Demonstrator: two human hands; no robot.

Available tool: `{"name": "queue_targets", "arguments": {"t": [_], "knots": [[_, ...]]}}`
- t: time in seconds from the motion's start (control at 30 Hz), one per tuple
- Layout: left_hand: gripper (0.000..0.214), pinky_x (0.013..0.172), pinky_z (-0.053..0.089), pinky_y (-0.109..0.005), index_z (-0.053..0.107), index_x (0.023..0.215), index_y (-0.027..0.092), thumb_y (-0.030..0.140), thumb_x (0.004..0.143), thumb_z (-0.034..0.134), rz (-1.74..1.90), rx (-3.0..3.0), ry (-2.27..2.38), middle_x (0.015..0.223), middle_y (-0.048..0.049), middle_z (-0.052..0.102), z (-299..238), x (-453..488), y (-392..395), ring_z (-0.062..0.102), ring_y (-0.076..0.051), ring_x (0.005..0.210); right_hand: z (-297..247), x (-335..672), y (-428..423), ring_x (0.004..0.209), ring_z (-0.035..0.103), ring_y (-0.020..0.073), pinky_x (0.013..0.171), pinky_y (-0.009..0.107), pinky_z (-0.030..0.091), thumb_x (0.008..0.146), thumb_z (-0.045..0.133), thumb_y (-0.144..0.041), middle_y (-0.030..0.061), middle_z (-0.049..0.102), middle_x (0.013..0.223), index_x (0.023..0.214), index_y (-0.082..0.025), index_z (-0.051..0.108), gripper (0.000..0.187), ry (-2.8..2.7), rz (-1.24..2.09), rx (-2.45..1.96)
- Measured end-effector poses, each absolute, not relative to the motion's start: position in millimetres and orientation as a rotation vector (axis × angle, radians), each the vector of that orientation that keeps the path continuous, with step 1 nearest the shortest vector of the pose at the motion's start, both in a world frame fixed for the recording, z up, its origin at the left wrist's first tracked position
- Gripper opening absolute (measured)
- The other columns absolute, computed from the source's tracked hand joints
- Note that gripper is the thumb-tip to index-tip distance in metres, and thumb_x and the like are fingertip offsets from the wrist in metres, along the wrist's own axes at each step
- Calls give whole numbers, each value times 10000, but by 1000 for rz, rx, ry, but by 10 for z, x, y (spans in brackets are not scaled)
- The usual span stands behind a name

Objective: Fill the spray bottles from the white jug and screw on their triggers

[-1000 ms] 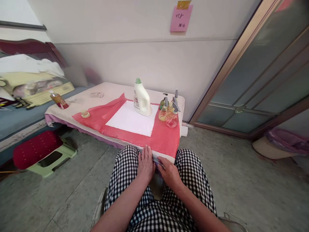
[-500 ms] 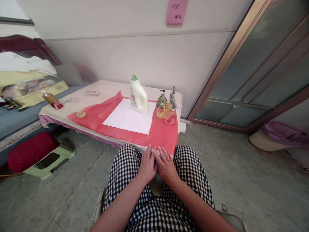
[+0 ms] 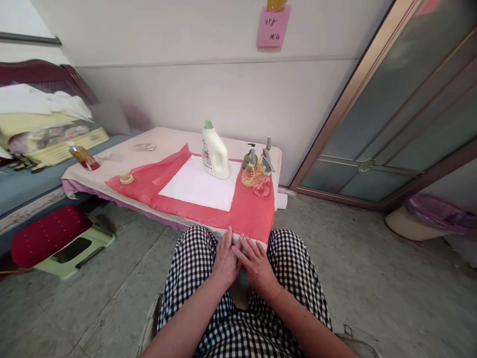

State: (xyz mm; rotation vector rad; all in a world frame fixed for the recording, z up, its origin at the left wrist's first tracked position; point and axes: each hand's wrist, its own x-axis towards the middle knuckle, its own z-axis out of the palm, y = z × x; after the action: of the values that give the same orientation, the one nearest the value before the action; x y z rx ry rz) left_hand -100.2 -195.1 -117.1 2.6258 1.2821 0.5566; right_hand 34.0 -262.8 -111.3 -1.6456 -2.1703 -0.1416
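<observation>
My left hand (image 3: pixel 226 258) and my right hand (image 3: pixel 257 263) rest side by side at the near edge of the table, fingers stretched out and holding nothing. Their fingertips touch the edge of the red plastic sheet (image 3: pixel 208 219). A white cloth (image 3: pixel 194 186) with a zigzag edge lies flat on the sheet. On its back part stands a cream jug with a green cap (image 3: pixel 216 154), upright. To the right is a group of several spray and pump bottles, among them a clear one with red liquid (image 3: pixel 262 185) and one with yellow liquid (image 3: pixel 248 175).
A roll of tape (image 3: pixel 126 178) sits on the sheet's left part. An amber bottle (image 3: pixel 84 156) stands at the table's left end. A green stool with a red cover (image 3: pixel 82 248) is on the floor at left, a lined bin (image 3: pixel 417 219) at right. A pink note (image 3: pixel 274 27) hangs on the wall.
The view has tilted up slightly, so the scene sits lower. My hands have drawn a little apart below the fingertips; the bottles and cloth stay in place.
</observation>
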Motion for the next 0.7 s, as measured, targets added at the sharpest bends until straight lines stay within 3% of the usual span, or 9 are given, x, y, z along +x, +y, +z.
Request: {"name": "queue_targets", "arguments": {"t": [0.07, 0.2, 0.33, 0.53, 0.7], "knots": [[576, 1074, 313, -553, 355, 1451, 321, 290, 897, 510, 520, 2730, 1311, 1581, -124, 179, -1147, -1009, -1959, 265, -340, 1407, -1094, 381, -2584, 1374, 294, 287, 1093, 534, 283, 839, 450, -33, 87, 362, 1484, 1368, -259, 499, 577, -2094, -172, -1741], [615, 1076, 277, -587, 341, 1452, 347, 207, 880, 521, 444, 2841, 1378, 1575, -121, 195, -1092, -1023, -1966, 226, -347, 1419, -1097, 427, -2531, 1342, 346, 281, 1080, 497, 325, 837, 413, -30, 135, 413, 1441, 1369, -160, 493, 553, -1933, -209, -1858], [602, 1078, 266, -595, 291, 1476, 351, 231, 911, 461, 404, 2890, 1391, 1584, -111, 185, -1111, -1035, -1956, 209, -340, 1426, -1137, 403, -2591, 1380, 283, 265, 1107, 488, 302, 830, 398, -24, 105, 356, 1486, 1414, -158, 434, 600, -2066, -183, -1737], [579, 1097, 275, -576, 272, 1497, 248, 208, 922, 331, 233, 2948, 1396, 1576, -79, 239, -1303, -1026, -1928, 196, -266, 1440, -1239, 349, -2665, 1328, 365, 219, 1111, 433, 334, 823, 419, -43, 88, 470, 1408, 1344, -148, 515, 539, -2235, -137, -1531], [602, 1111, 272, -554, 268, 1494, 166, 143, 893, 296, 187, 2994, 1362, 1577, -82, 237, -1409, -1042, -1923, 191, -231, 1442, -1329, 338, -2612, 1301, 389, 261, 1069, 464, 379, 787, 419, -24, 139, 482, 1384, 1366, -75, 475, 585, -2149, -153, -1609]]}}
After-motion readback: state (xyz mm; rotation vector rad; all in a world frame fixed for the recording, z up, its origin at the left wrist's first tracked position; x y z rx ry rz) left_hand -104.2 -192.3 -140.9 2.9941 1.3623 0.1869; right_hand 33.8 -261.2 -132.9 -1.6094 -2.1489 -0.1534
